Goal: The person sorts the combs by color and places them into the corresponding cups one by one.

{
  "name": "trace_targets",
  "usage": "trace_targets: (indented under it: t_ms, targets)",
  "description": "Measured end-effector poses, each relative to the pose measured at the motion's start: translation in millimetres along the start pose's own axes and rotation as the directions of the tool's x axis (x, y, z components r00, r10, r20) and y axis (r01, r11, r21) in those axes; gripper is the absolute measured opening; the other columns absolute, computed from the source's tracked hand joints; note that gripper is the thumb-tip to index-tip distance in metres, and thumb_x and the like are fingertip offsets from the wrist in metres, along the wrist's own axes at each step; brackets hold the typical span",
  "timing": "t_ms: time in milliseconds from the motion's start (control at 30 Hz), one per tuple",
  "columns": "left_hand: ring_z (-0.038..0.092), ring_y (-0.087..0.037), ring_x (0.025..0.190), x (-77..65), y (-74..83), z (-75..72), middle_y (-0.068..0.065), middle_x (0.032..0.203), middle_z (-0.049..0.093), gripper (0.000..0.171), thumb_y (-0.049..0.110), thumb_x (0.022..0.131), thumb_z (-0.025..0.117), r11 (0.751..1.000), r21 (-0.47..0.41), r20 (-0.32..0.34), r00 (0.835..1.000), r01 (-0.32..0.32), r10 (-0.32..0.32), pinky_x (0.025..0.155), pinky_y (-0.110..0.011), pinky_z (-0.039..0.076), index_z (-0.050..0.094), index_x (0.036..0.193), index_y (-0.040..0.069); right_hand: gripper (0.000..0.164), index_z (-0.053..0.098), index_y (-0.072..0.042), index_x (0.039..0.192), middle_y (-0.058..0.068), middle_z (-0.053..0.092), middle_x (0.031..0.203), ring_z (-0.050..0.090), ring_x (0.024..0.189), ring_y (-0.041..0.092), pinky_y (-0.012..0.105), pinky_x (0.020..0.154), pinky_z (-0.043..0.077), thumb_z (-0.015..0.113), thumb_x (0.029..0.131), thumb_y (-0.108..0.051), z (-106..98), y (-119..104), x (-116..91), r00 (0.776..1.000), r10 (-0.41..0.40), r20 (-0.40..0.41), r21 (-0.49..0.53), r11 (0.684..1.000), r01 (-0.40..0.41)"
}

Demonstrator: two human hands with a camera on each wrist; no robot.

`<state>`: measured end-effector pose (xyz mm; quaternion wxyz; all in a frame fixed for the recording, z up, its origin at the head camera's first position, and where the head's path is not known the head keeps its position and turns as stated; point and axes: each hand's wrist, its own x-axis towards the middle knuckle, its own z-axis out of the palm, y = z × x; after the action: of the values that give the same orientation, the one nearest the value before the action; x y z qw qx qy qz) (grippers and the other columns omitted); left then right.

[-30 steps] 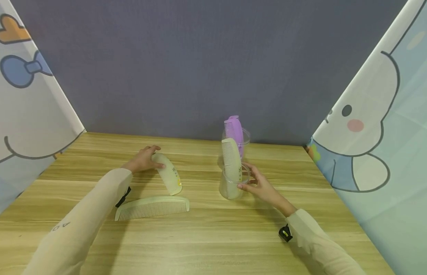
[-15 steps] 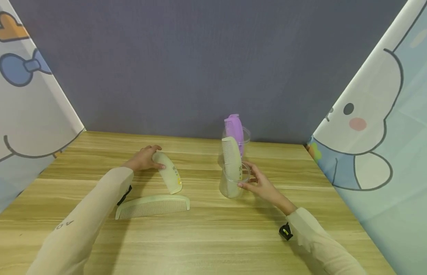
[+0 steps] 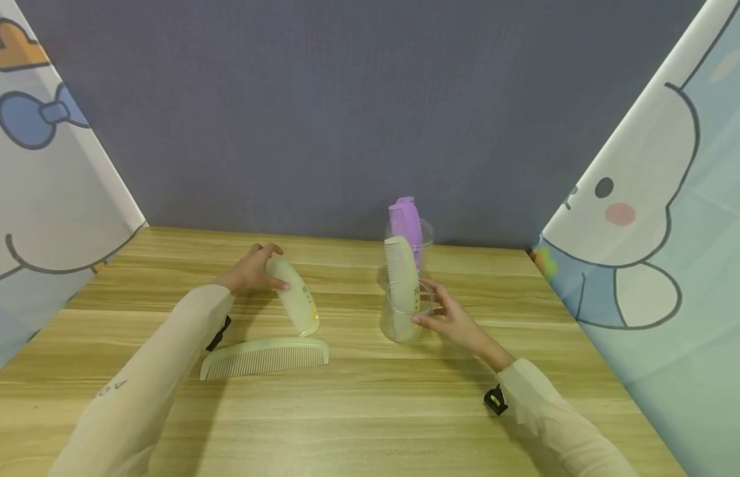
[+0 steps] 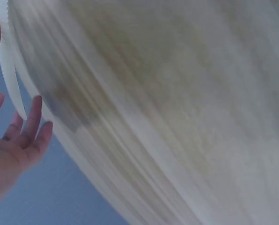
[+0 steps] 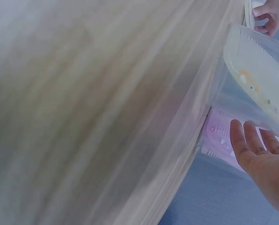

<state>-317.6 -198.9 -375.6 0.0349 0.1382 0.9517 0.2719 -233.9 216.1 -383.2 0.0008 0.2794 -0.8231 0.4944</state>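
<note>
My left hand (image 3: 252, 270) pinches the upper end of a pale green comb (image 3: 295, 298) between thumb and fingers, its decorated spine facing right. In the left wrist view that comb (image 4: 9, 65) appears edge-on, slanting past my fingers. A second pale green comb (image 3: 265, 358) lies flat just in front, teeth toward me. On the right, my right hand (image 3: 453, 322) holds a clear plastic cup (image 3: 426, 306) near its rim, thumb in front and fingers behind. Inside the cup a pale green comb (image 3: 401, 275) stands on end, leaning slightly.
Directly behind the held cup stands another clear cup (image 3: 428, 233) with purple combs (image 3: 407, 222) upright in it. A grey panel (image 3: 322, 119) rises along the back edge of the wooden table (image 3: 358, 424). Cartoon-printed cloths (image 3: 662, 318) border both sides.
My left hand has shifted the pinched comb slightly up and to the right. The right hand and the cup stay in place.
</note>
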Motion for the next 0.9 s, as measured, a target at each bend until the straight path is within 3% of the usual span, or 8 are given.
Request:
trace_targets:
  t_ms: [267, 400, 600, 900]
  targets:
    - [0.035, -0.046, 0.117, 5.5, 2.0, -7.8, -0.034, 0.128, 0.032, 0.083, 0.028, 0.067, 0.082, 0.997, -0.079, -0.035, 0.999, -0.015, 0.012, 0.094, -0.056, 0.04, 0.037, 0.131, -0.001, 0.073, 0.027, -0.006, 0.14, 0.027, 0.041, 0.134, 0.047, 0.114, 0.044, 0.047, 0.088, 0.048, 0.069, 0.08, -0.009, -1, -1, 1, 1.0, 0.0, 0.005, -0.01, 1.0, 0.0]
    - [0.043, -0.042, 0.108, 6.3, 0.8, -8.4, -0.032, 0.127, 0.034, 0.078, 0.024, 0.069, 0.08, 0.988, -0.15, -0.057, 0.998, -0.024, 0.016, 0.086, -0.049, 0.046, 0.039, 0.13, -0.001, 0.073, 0.027, -0.003, 0.139, 0.027, 0.04, 0.135, 0.046, 0.115, 0.046, 0.052, 0.089, 0.046, 0.068, 0.079, -0.006, 0, -8, 0, 1.0, 0.016, 0.004, 0.003, 1.0, -0.016]
    - [0.052, -0.039, 0.101, 6.0, 5.1, -10.5, -0.029, 0.136, 0.032, 0.071, 0.013, 0.075, 0.074, 0.953, -0.302, -0.029, 1.0, 0.0, -0.009, 0.073, -0.034, 0.052, 0.037, 0.134, -0.001, 0.073, 0.027, -0.005, 0.139, 0.026, 0.04, 0.136, 0.045, 0.116, 0.045, 0.051, 0.09, 0.045, 0.068, 0.079, -0.006, 1, -4, -1, 1.0, 0.021, 0.001, 0.003, 1.0, -0.021]
    - [0.046, -0.043, 0.117, 4.2, 16.4, -10.8, -0.022, 0.138, 0.033, 0.066, 0.008, 0.077, 0.071, 0.905, -0.424, -0.027, 0.998, 0.034, -0.05, 0.08, -0.041, 0.053, 0.038, 0.134, 0.003, 0.074, 0.026, -0.005, 0.14, 0.025, 0.04, 0.136, 0.046, 0.116, 0.044, 0.048, 0.089, 0.046, 0.068, 0.08, -0.009, 0, 0, -1, 1.0, 0.013, 0.005, -0.003, 1.0, -0.013]
